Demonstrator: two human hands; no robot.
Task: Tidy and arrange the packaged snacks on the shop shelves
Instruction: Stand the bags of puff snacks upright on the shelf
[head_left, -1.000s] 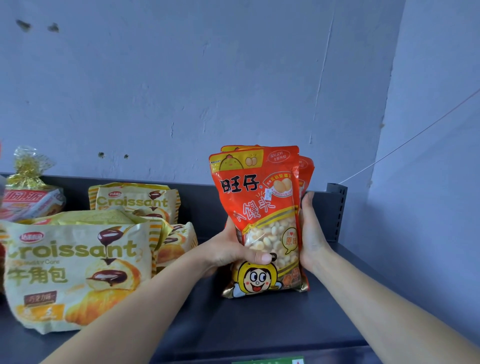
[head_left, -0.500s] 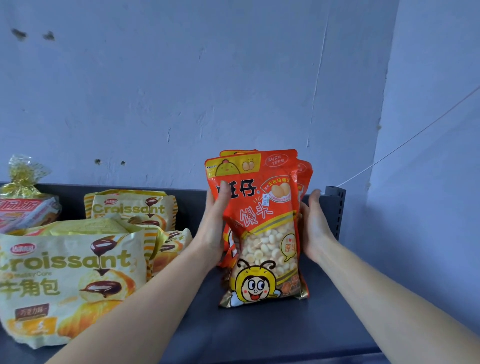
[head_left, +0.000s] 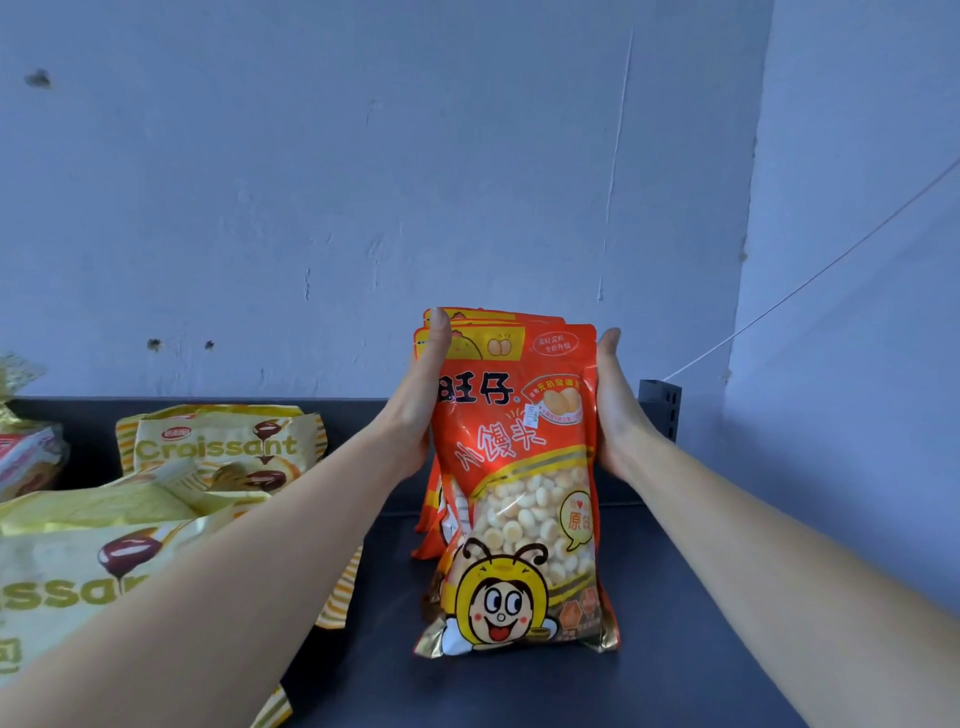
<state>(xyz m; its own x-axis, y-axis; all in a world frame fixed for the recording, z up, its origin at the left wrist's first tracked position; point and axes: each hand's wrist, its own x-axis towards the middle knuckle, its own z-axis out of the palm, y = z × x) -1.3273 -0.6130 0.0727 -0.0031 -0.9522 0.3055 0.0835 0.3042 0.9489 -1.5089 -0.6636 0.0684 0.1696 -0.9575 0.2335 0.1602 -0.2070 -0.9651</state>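
The red bags stood upright on the shelf at the centre of the frame, long axis vertical. Your left hand and right hand pressed flat on their two sides, the grip straight-fingered, both equally near.

Orange bags stood upright, one behind another, on the shelf; yellow croissant bags lay leftward.

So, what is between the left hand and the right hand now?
In the head view, several orange snack bags stand upright on the dark shelf between them; the left hand and the right hand press flat against their sides.
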